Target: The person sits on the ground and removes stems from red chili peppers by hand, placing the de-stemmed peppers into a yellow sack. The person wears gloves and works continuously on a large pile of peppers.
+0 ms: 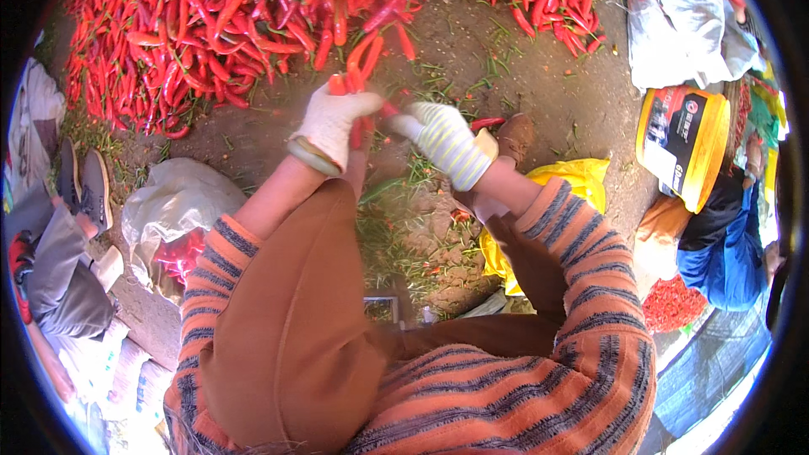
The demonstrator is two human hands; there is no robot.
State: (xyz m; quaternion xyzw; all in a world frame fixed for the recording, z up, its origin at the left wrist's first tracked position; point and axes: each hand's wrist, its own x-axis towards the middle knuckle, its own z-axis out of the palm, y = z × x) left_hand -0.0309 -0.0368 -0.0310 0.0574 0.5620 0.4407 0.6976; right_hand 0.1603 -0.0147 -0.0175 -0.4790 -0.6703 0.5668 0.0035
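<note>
A large heap of red chili peppers (208, 31) lies on the dirt ground in front of me. My left hand (338, 117), in a white glove with a bangle at the wrist, is closed around several red chili peppers (365, 60) that stick out above and below the fist. Close on its right is my right hand (442, 136), in a striped glove, its fingertips blurred at the end of a red chili (389, 109); whether they pinch it does not show clearly. Green stems (404, 246) are scattered on the ground below my hands.
A clear plastic bag (180, 193) with red contents stands at left, near a seated person's shoes (95, 189). To the right are a yellow plastic bag (569, 177), a yellow bucket (711, 145) with printing, a white sack (682, 25) and another person in blue (727, 253).
</note>
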